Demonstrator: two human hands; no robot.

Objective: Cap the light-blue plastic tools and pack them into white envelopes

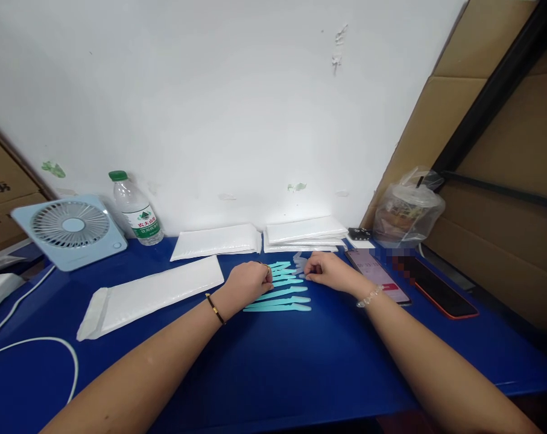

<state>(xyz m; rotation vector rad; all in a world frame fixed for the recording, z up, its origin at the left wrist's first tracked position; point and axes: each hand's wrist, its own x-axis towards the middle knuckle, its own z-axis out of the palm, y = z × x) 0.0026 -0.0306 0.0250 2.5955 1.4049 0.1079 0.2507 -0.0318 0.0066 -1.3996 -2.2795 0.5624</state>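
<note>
Currently, turquoise eyebrow razors (295,299) are being flanked by left hand (245,283) and right hand (333,271); both are being held bunched, whether clamped on anything cannot be told.

The left forearm (158,355) and right forearm (429,346) reach forward, slanting inward. The left hand (245,283), back upward, has its fingers curled; the right hand (330,270), apart from it, bends its fingers toward the thumb.
</note>
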